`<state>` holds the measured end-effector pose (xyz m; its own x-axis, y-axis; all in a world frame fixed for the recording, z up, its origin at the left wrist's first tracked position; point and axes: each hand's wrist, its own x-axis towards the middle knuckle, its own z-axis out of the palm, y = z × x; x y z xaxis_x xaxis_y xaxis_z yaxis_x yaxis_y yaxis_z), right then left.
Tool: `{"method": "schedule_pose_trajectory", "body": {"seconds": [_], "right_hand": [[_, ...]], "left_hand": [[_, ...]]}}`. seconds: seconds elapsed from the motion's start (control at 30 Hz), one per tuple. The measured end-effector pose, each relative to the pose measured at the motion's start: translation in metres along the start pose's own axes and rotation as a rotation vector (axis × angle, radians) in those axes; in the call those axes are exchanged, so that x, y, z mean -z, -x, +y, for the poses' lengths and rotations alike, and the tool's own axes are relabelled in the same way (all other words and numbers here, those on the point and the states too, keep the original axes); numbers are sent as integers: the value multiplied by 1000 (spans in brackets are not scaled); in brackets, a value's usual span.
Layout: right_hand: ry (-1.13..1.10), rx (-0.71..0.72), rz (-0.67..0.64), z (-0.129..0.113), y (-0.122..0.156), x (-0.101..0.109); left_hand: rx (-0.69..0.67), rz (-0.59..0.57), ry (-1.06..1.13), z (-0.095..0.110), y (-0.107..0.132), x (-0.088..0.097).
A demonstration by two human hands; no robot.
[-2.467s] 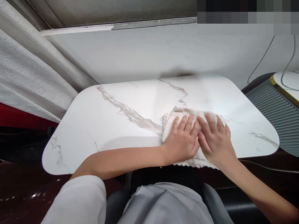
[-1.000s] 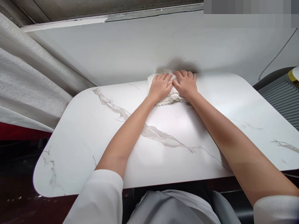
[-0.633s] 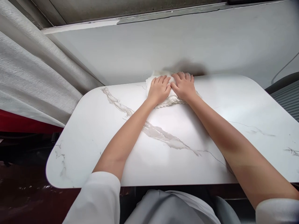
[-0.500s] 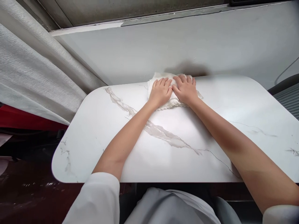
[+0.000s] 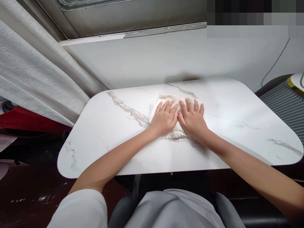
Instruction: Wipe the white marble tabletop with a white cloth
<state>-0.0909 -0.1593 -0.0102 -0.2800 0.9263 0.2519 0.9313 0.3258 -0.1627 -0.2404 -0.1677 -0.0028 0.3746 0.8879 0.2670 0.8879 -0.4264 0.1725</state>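
A folded white cloth [image 5: 166, 97] lies flat on the white marble-patterned table [image 5: 133, 155]. My left hand [image 5: 164, 118] presses on the cloth's left part, palm down with the fingers stretched out. Beside it, my right hand [image 5: 193, 120] lies flat over the right part, its fingers spread. The thumbs of both hands are close together near the cloth's middle. Much of the cloth is hidden under my palms, while its ruffled near edge shows below them.
A pale wall [image 5: 142, 60] runs along the table's far edge. On the left hangs a grey-white curtain [image 5: 35, 66]. To the right stands a grey ribbed object [image 5: 280, 101] with a cable [image 5: 276, 60] above it. The top right corner is pixelated.
Both hands have drawn the cloth back from the table's far edge toward my body, to about the middle. The view has also shifted a little.
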Motion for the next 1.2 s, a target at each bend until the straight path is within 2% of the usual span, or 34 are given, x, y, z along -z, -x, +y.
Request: {"method": "schedule_pose_trajectory", "body": {"seconds": [0.27,0.4,0.5,0.7,0.83,0.97,1.07,1.2], "right_hand": [[34,13,1,-22,66,17],[-3,139,69,-35,89,20],[-35,252,100,-44,97,20],[-63,353,66,-65,93,16],[-107,370,-8,-79,83,15],[-164,359,-78,-84,66,12],[-194,377,-100,-80,43,7],[-208,379,-103,-74,-4,-5]], "left_hand": [[-97,31,-7,24,59,12],[-103,23,-24,30,87,22],[-73,23,-22,29,106,29],[3,32,-72,18,130,41],[45,27,-83,4,133,46],[73,8,-61,-14,124,44],[99,18,-52,-29,107,39],[141,27,-33,-56,68,32]]}}
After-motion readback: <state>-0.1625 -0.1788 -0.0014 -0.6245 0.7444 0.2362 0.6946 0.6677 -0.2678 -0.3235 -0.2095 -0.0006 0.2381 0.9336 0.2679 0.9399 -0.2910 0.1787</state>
